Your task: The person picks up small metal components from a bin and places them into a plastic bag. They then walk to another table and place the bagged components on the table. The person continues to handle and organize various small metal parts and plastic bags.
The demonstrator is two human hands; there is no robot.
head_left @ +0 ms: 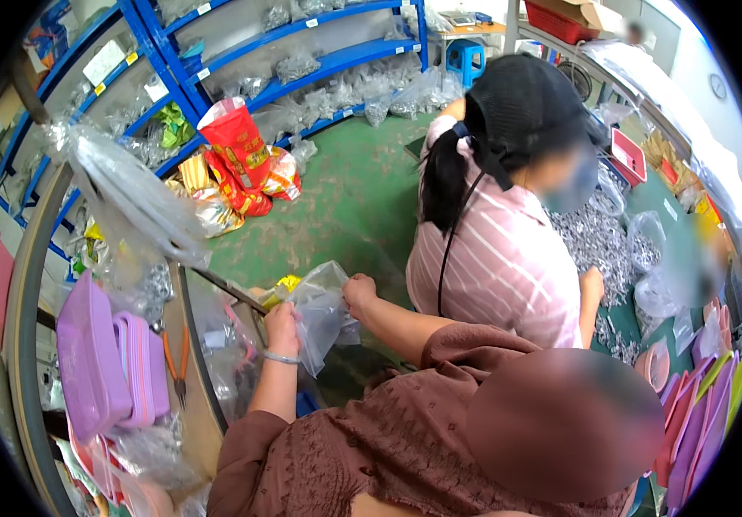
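Between my two hands hangs a clear plastic bag (319,314), creased and catching the light. My left hand (281,331), with a bracelet at the wrist, grips its left side, fingers closed. Farther right, my right hand (359,295) is closed on the bag's upper right edge. Whether anything is inside the bag I cannot tell. Something small and yellow (288,283) shows just beyond my left hand.
On my right, a co-worker in a pink striped shirt (500,250) reaches to a heap of small metal parts (590,237) on a green table. Purple bins (91,370) and orange-handled pliers (178,366) are on my left. Blue shelves (336,62) and red sacks (237,146) stand beyond.
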